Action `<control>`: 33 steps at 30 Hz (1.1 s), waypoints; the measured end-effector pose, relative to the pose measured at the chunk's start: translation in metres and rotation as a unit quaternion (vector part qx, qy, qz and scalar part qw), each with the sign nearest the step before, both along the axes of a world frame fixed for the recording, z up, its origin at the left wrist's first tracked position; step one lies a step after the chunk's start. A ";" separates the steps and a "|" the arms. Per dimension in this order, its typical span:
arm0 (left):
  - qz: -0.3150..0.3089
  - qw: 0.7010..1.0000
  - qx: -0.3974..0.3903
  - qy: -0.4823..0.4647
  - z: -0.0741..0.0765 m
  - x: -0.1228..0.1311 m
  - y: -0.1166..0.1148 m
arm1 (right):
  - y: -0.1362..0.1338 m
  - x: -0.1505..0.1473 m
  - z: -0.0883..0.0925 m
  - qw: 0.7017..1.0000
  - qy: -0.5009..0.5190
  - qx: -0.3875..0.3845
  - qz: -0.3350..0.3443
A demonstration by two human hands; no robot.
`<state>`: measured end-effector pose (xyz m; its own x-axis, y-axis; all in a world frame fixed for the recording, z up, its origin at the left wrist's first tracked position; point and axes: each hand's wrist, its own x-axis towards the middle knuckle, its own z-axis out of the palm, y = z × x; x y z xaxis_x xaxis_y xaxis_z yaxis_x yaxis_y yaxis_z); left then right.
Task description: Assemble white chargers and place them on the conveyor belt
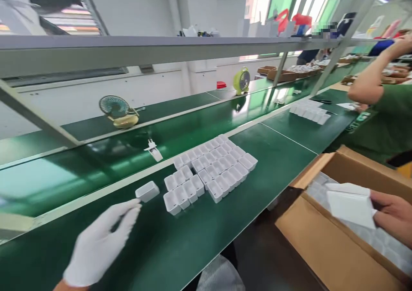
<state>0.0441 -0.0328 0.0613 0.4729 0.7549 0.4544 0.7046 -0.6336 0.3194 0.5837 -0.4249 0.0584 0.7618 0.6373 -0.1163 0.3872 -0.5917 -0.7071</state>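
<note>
Left grip (96, 248) gloved, fingers (128, 208) parted; white case (147, 191) just beyond fingertips. White tray (350, 207) pinched by right grip (392, 216), box (309, 239) beneath.

The head camera looks forward and down, close above the left hand (96, 244) and workbench (180, 248).

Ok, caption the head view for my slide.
Gloved left hand near a white case; right hand holds white piece over carton.
</note>
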 end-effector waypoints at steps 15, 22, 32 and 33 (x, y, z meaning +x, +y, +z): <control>-0.123 0.975 -0.125 0.135 -0.030 0.040 -0.010 | 0.262 -0.276 0.008 0.838 -0.236 -0.141 0.472; -0.135 0.970 -0.192 0.056 -0.034 0.052 0.006 | 0.239 -0.277 -0.012 0.912 -0.154 -0.013 0.380; -0.132 0.967 -0.207 0.069 -0.041 0.064 0.014 | 0.218 -0.287 -0.076 0.916 -0.165 0.136 0.340; -0.120 0.967 -0.213 0.067 -0.043 0.065 0.014 | 0.221 -0.289 -0.080 0.913 -0.183 0.153 0.330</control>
<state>0.1088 -0.0187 0.0180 0.6909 0.7212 0.0498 0.6063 -0.6156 0.5033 0.2945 -0.2038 -0.0212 0.1526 0.9318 0.3294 0.8317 0.0590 -0.5521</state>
